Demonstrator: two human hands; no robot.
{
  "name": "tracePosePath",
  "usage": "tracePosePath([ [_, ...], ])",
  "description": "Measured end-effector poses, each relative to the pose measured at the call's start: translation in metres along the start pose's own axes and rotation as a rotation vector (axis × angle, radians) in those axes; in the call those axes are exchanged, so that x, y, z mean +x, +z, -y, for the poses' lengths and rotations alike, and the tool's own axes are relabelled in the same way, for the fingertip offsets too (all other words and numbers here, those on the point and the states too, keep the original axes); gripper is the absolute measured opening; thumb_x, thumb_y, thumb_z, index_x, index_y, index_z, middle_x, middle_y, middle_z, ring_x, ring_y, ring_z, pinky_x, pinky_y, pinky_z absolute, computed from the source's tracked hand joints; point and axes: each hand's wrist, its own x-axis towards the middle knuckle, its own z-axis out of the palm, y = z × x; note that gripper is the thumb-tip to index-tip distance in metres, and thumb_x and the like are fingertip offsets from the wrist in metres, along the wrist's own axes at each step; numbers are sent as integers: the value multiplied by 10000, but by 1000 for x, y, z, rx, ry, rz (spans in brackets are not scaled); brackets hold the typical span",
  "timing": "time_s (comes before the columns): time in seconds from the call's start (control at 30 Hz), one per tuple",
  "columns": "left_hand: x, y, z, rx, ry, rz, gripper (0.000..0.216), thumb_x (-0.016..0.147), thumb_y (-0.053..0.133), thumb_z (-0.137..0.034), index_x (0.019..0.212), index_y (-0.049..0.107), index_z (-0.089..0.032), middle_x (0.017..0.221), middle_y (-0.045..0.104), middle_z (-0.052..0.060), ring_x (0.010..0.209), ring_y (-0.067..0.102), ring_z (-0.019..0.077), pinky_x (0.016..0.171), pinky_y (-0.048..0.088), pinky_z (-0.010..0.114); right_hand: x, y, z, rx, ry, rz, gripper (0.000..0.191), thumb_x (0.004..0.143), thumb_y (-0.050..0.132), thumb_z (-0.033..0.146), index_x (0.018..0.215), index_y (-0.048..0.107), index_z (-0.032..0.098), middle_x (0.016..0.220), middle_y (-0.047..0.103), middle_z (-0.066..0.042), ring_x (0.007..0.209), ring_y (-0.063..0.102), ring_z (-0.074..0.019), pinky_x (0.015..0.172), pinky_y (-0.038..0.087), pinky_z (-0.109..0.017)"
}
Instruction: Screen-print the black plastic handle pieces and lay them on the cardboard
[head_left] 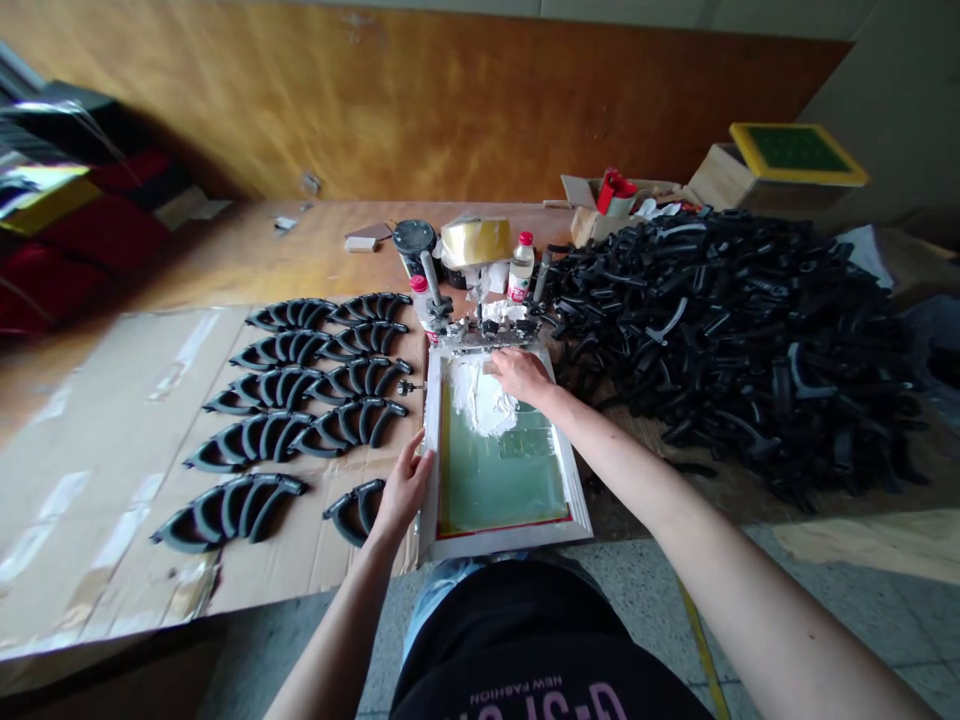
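A screen printing frame (501, 542) with a green mesh lies flat before me, its far end under a metal clamp (487, 338). Thick white ink (484, 405) is smeared over the mesh's far part. My right hand (519, 374) is closed at that far end, over the ink, around a small tan scraper (491, 368) that its fingers mostly hide. At the frame's left side, my left hand (407, 482) grips the edge, with the thumb towards the rim. Just left of that hand sit a few curved black plastic parts (352, 510), partly covered by it.
Rows of curved black parts (262, 440) stand on cardboard (112, 400) at left. A large heap of black parts (735, 340) fills the right. Behind the clamp are a red-capped bottle (521, 268), a dark tub (414, 240) and a tape roll (476, 243).
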Motion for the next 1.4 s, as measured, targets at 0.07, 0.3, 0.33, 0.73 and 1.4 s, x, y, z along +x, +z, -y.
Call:
tracePosePath([
  [0.07,-1,0,1,-4,-13,-15,687,771,645,-568,1347,581,-200,792,694,27,691,634,188,668,506,292,-20,2,0,-25,-116,37,91,866,594,118,935,651,137,963,684,-102,923,604,-224,816,445,-310],
  [0.3,-4,0,-1,-15,-21,-22,675,774,635,-578,1330,592,-198,831,707,45,740,659,209,659,515,297,-45,-16,-11,100,-450,117,109,793,624,81,796,653,187,820,663,-30,827,583,-187,720,413,-271],
  [0.33,-4,-1,-3,-22,-24,-17,691,770,637,-584,1339,585,-195,818,705,41,716,653,203,649,514,295,-43,-13,-11,104,-421,61,104,807,618,88,803,656,185,824,663,-36,838,580,-192,725,418,-277],
  [0.73,-14,-15,-36,-34,-79,90,816,769,628,-629,1451,454,-217,820,701,26,642,621,164,559,465,249,-10,-24,-4,131,-177,-71,382,845,726,289,1217,656,244,1002,722,-42,890,643,-203,789,491,-299],
  [1.4,-9,41,-102,-547,-134,105,613,840,566,-629,1222,573,-150,1119,708,153,863,693,211,615,548,284,-78,30,4,218,96,-133,103,823,745,214,912,720,169,970,684,-87,996,585,-228,919,464,-382],
])
